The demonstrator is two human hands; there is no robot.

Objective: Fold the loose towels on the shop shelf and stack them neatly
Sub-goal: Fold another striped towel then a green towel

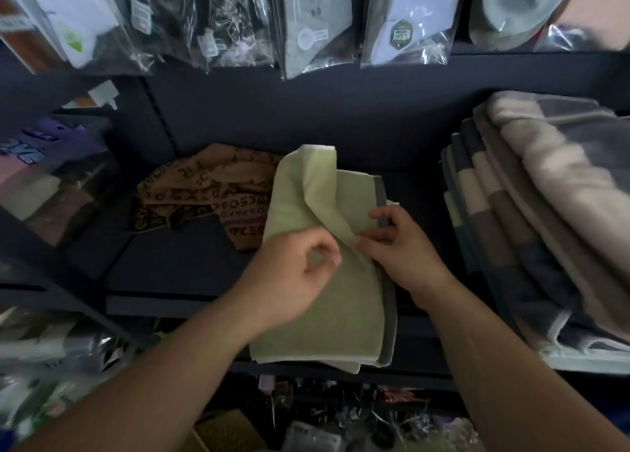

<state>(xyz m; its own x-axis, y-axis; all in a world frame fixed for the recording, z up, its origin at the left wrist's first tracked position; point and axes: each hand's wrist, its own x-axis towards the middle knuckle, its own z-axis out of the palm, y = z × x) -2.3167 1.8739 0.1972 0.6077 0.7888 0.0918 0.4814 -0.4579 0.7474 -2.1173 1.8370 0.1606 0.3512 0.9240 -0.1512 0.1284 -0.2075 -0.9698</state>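
A light green towel point(327, 315) lies lengthwise on the dark shelf point(163, 267), over a grey towel point(387, 315) whose edge shows along its right side. A flap of the green towel is lifted at the far end. My right hand point(402, 247) pinches that raised fold between thumb and fingers. My left hand point(289, 274) rests on the green towel with its fingers curled and pinching the cloth near the fold. A crumpled brown towel with printed letters point(204, 195) lies loose at the back left of the shelf.
A tall stack of folded grey, beige and brown striped towels point(545, 230) fills the right side of the shelf. Bagged goods point(306, 25) hang above. Packaged items point(44, 178) crowd the left, and more sit on the lower shelf point(306, 424).
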